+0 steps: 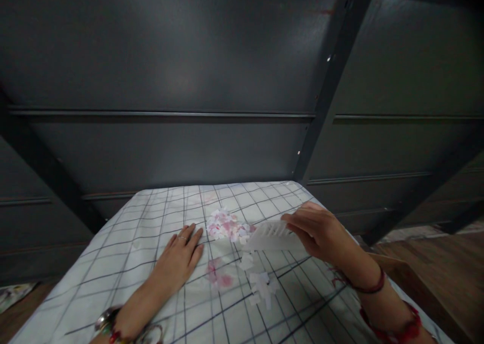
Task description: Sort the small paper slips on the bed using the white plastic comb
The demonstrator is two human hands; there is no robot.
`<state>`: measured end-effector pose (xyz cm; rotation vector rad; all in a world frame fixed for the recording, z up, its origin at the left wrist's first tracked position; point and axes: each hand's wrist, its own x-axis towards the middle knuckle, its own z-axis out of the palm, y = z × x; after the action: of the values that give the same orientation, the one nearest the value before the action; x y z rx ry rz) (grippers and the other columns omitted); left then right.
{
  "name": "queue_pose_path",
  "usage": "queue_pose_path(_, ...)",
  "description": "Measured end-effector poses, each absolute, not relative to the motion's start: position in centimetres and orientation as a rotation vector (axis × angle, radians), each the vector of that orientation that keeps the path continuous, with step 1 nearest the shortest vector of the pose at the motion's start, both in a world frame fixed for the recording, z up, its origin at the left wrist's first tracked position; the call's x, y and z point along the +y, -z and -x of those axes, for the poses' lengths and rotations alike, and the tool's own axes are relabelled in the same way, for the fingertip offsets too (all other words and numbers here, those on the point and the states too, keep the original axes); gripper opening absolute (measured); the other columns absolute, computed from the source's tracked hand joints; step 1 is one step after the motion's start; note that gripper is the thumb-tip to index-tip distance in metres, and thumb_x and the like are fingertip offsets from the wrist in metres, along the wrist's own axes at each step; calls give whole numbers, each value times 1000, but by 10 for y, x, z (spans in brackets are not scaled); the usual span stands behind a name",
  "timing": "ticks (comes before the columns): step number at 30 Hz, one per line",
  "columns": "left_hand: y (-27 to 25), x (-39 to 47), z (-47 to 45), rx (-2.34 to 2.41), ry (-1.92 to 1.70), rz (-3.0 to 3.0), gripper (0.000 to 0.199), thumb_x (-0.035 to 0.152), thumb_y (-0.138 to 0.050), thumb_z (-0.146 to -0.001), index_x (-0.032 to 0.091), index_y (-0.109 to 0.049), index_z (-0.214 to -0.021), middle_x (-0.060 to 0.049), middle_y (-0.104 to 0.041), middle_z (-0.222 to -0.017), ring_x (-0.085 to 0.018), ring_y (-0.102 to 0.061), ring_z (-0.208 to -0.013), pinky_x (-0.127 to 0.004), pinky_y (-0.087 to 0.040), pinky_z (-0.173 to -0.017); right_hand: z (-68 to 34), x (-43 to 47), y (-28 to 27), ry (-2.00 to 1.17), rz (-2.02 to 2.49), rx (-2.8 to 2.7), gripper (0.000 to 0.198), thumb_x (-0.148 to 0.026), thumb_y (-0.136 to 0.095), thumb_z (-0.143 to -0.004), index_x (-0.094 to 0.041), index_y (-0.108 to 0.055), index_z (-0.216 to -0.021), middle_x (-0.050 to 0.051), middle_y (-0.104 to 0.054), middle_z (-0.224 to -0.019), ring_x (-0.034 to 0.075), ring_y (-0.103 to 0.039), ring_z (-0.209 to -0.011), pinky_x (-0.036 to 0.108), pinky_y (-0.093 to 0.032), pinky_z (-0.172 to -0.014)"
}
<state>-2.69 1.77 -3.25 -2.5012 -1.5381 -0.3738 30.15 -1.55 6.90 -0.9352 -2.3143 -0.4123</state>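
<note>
My left hand point(180, 256) lies flat on the checked white cloth point(151, 218), fingers stretched out and holding nothing. Just beyond its fingertips sits a heap of small white and pink paper scraps point(225, 224). My right hand point(319, 233) grips a thin, whitish, flat piece with slanted slots or ridges point(270, 237) along its upper part; its exact kind is unclear. The left end of that piece is at the right edge of the heap. A smaller group of white scraps point(263, 288) lies nearer to me, below the held piece.
Pink stains point(219, 276) mark the cloth between my hands. A dark grey metal panel wall point(181, 152) rises right behind the table's far edge. At the lower right there is a brown wooden surface point(412, 278) beside the table, with wooden flooring point(446, 253) beyond.
</note>
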Motion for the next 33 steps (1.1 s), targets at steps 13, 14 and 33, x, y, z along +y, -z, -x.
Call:
queue_pose_path(13, 35, 19, 28, -1514, 381, 2491, 44, 35, -31, -93, 13, -49, -126, -15, -49, -132, -29, -44, -122, -46, -40, -96, -306, -13, -68, 401, 1006, -2346, 20, -15, -40, -87, -16, -59, -83, 2, -56, -62, 14, -45, -59, 28, -34, -64)
queue_pose_path(14, 35, 19, 28, -1516, 385, 2492, 44, 35, -31, -93, 13, -49, -126, -15, -49, -132, -29, -43, -122, -46, -40, -96, -304, -13, -68, 424, 1007, -2332, 20, -14, -39, -87, -16, -59, -84, 2, -56, -63, 14, -45, -60, 28, -34, -65)
queue_pose_path(33, 38, 21, 29, -1507, 412, 2496, 45, 36, -29, -93, 12, -50, -126, -16, -49, -131, -29, -44, -121, -47, -40, -95, -301, -12, -68, 430, 1088, -2397, 21, -14, -40, -86, -16, -60, -78, 2, -56, -60, 15, -47, -58, 28, -32, -63)
